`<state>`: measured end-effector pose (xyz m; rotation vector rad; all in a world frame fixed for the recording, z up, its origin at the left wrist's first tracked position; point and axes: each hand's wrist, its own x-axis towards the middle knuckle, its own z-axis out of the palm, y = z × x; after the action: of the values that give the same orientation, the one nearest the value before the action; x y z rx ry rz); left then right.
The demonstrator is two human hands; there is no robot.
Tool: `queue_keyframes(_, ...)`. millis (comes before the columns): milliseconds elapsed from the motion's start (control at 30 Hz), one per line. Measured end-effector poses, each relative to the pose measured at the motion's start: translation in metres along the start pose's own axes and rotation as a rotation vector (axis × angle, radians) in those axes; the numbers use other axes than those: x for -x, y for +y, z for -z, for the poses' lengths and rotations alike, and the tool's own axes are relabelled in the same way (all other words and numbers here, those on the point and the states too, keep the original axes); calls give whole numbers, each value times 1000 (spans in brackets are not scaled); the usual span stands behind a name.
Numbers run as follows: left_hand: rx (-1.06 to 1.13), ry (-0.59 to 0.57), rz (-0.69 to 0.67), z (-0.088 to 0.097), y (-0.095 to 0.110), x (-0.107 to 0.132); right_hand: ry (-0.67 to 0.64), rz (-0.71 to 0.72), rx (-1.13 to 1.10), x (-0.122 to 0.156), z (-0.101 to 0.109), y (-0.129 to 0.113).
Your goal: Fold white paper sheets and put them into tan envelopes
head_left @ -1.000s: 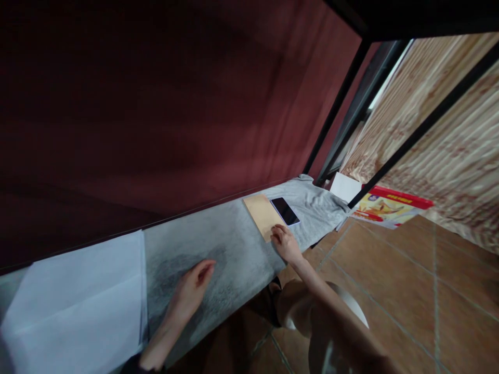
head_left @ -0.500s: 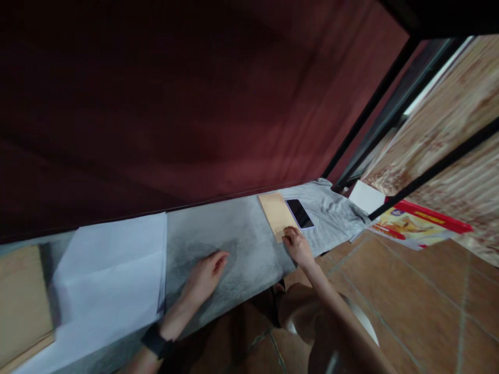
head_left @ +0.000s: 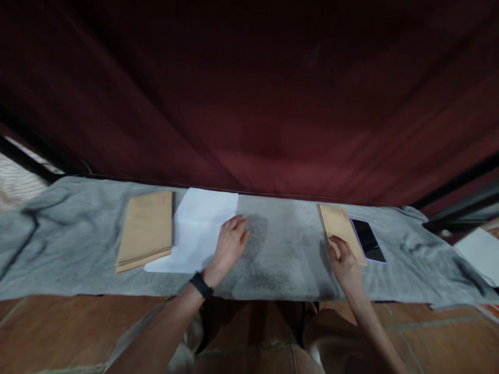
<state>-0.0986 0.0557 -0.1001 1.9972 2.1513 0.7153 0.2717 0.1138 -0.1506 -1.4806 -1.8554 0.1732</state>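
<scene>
My left hand (head_left: 231, 243), with a dark band on the wrist, is over the right edge of the white paper sheets (head_left: 200, 223). Its fingers are loosely bent and apart, holding nothing. Above the lower part of a small stack of brown envelopes (head_left: 338, 221) is my right hand (head_left: 345, 262), thumb and fingers parted and nothing gripped; whether a fingertip touches the paper I cannot tell. A phone (head_left: 368, 240) with a dark screen and a purple edge lies just right of those envelopes.
A thicker stack of brown envelopes (head_left: 147, 226) lies left of the white sheets. Everything rests on a long surface under grey cloth (head_left: 280, 249). A dark red curtain (head_left: 265, 130) hangs behind it, with dark frame bars at both sides. Below is a tiled floor (head_left: 70, 332).
The view has swung left, bringing the whole thick envelope stack into sight. My left hand has moved to the white sheets' edge, its fingers looser. My right hand has shifted left over the smaller stack.
</scene>
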Motion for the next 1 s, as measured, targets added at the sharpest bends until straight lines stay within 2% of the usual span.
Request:
queue_keyframes(100, -100, -15, 244, 10, -26, -6, -81, 13, -108, 1, -21, -30)
queue_keyframes(167, -124, -104, 376, 13, -36, -7, -151, 16, -210, 3, -37, -52)
queue_keyframes(233, -138, -195, 431, 13, -39, -5, -206, 4, -294, 4, -53, -74)
queue_keyframes(400, -194, -292, 438, 13, -36, 0, -312, 23, -403, 6, -86, -118)
queue_keyframes(533, -217, -318, 441, 16, -36, -3, -401, 56, -453, 9, -100, -136)
queue_keyframes(800, -202, -362, 432, 24, -38, -6, -506, -184, -718, 10, -122, -151)
queue_keyframes(1000, -174, -362, 413, 27, -39, -7, -502, -316, -853, 11, -133, -166)
